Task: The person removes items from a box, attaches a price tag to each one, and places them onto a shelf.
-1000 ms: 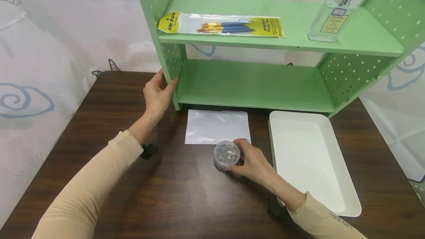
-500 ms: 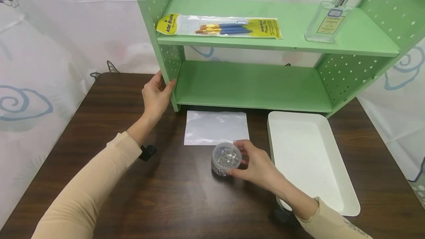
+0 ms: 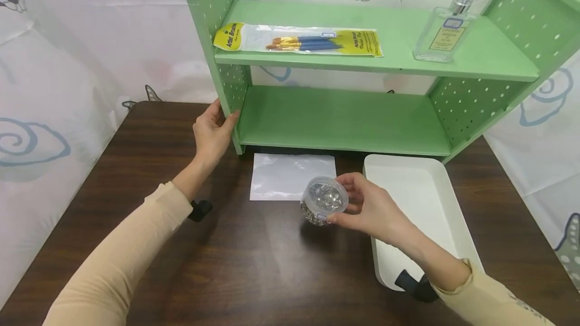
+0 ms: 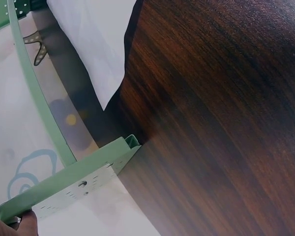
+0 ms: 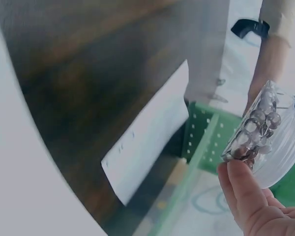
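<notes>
In the head view my right hand (image 3: 376, 210) grips a round clear jar (image 3: 323, 199) by its side, holding it above the table in front of the green shelf unit. Shiny silvery beads (image 5: 255, 127) fill part of the jar in the right wrist view, where fingers (image 5: 246, 189) press against it. My left hand (image 3: 211, 132) holds the front edge of the left side panel (image 3: 222, 79) of the shelf unit, thumb on the inner side. Only a bit of that hand shows in the left wrist view, at the panel's edge (image 4: 64, 184).
A white sheet (image 3: 290, 175) lies on the dark wood table, before the shelf. The white tray (image 3: 421, 200) is under the right forearm. The upper shelf (image 3: 362, 14) carries a pack of artist brushes (image 3: 299, 40) and a glass perfume bottle (image 3: 446, 34).
My right hand has lifted the jar off the table and moved it up and to the right in the head view. The left hand keeps its hold on the side panel.
</notes>
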{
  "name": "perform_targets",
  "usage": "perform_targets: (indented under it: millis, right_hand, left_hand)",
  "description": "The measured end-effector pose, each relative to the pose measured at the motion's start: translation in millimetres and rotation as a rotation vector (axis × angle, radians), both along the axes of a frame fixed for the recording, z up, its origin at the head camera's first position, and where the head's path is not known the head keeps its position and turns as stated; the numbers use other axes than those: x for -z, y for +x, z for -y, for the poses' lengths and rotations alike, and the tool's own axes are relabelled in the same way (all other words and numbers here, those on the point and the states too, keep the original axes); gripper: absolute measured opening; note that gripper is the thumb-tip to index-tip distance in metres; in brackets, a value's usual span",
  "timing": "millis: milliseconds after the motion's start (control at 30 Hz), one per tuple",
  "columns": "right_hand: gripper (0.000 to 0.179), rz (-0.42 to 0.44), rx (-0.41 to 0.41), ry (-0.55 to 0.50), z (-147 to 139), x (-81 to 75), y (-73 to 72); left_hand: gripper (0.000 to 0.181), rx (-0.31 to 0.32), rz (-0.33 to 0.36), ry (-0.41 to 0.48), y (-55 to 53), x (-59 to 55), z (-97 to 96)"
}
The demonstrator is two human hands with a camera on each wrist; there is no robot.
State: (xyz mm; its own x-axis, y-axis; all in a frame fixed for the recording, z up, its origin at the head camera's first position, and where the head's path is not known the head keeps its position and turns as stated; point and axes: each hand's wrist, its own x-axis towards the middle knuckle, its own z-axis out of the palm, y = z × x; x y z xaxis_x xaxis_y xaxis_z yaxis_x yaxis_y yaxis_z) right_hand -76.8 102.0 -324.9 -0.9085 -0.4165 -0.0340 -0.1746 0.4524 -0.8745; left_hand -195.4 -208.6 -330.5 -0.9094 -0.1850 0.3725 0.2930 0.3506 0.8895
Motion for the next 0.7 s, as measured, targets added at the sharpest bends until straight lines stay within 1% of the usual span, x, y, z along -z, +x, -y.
perform_targets:
  millis: [33,133,233,267,367,533,700]
  right_hand:
    - [0.062,-0.004,-0.001,0.002,-2,-2.6,-2.8]
    - [0.062,-0.005,0.0,-0.003,-7,-10.1,-11.6]
    - [0.062,0.007,0.015,-0.007,-11,-16.4,-21.5]
    - [0.062,0.012,0.021,-0.007,-13,-18.0,-25.0]
    - [0.063,0.015,0.032,-0.003,-16,-21.0,-35.3]
    - [0.062,0.009,0.029,-0.011,-21,-20.8,-53.4]
    - [0.062,-0.004,0.023,-0.006,-21,-17.7,-72.0]
  left_hand:
    - [0.042,-0.001,0.003,-0.002,1.4,-2.1,-0.8]
    - [0.042,-0.003,0.007,-0.005,2.1,-3.0,-0.5]
    - [0.042,-0.012,0.002,-0.017,-5.3,6.7,4.1]
    - [0.041,-0.013,0.001,-0.019,-5.7,7.4,4.5]
    - [0.041,-0.011,-0.001,-0.022,-0.5,0.9,0.7]
    - [0.04,-0.002,-0.007,-0.023,11.0,-12.6,-6.9]
    - [0.039,-0.001,-0.016,-0.042,14.9,-15.8,-8.3]
